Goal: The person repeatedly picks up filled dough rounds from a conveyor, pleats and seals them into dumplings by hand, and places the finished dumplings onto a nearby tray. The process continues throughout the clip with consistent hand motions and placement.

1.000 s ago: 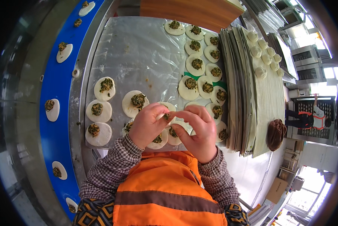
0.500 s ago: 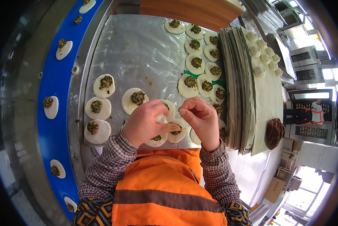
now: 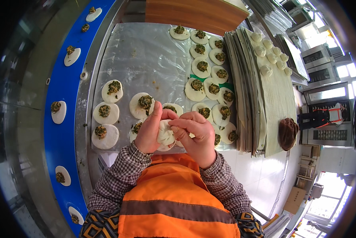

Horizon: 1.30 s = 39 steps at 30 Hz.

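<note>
My left hand (image 3: 149,131) and my right hand (image 3: 197,135) together hold a white dough bun (image 3: 165,133), its edges gathered up between the fingers. Both hands hover over the near edge of a plastic-covered metal table (image 3: 146,59). Flat dough rounds topped with green filling (image 3: 145,104) lie on the sheet around the hands, with three more to the left (image 3: 105,114) and several in rows at the far right (image 3: 203,65).
A blue conveyor belt (image 3: 53,135) along the left carries several filled dough rounds (image 3: 59,112). Stacked trays (image 3: 251,99) stand to the right, the top one holding closed buns (image 3: 266,55). A brown glove (image 3: 288,133) lies beside them. Ovens (image 3: 324,119) stand at far right.
My hands have come together and dropped toward the table's near edge. The dough round they held has been folded up into a closed lump between my fingers.
</note>
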Motion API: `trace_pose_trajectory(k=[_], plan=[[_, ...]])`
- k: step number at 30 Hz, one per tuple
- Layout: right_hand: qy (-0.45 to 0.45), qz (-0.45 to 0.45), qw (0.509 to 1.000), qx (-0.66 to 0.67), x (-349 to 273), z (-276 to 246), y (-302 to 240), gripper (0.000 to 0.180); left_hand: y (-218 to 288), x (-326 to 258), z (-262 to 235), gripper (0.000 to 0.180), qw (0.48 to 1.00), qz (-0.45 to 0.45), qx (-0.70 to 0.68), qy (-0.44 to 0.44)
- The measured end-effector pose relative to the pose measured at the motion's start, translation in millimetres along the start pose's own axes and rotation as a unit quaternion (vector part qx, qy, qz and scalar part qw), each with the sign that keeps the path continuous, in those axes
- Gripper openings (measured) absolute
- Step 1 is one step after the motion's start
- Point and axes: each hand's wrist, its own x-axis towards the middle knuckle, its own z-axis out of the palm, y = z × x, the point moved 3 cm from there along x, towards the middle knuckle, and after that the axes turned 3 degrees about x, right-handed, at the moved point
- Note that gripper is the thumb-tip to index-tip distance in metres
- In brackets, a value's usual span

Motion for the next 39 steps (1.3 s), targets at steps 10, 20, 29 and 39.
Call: trace_pose_trajectory(k=[10, 20, 29, 39], plan=[[-0.016, -0.111, 0.988, -0.110, -3.6, -10.7, -12.6, 0.029, 1.6, 0.7, 4.4, 0.070, 0.999, 0.016, 0.038, -0.019], [0.025, -0.030, 0.996, -0.078, 4.7, -55.1, -15.6, 0.063, 4.9, 23.2, 49.4, 0.071, 0.998, 0.025, 0.027, -0.050], [0.055, -0.075, 0.996, 0.004, 7.0, -84.4, 4.1, 0.044, -13.0, 37.0, 64.8, 0.069, 0.995, -0.058, -0.018, -0.074], [-0.037, 0.062, 0.990, -0.125, -6.3, -129.5, -16.2, 0.066, -15.5, 77.5, 124.8, 0.069, 0.995, -0.030, 0.067, -0.065]])
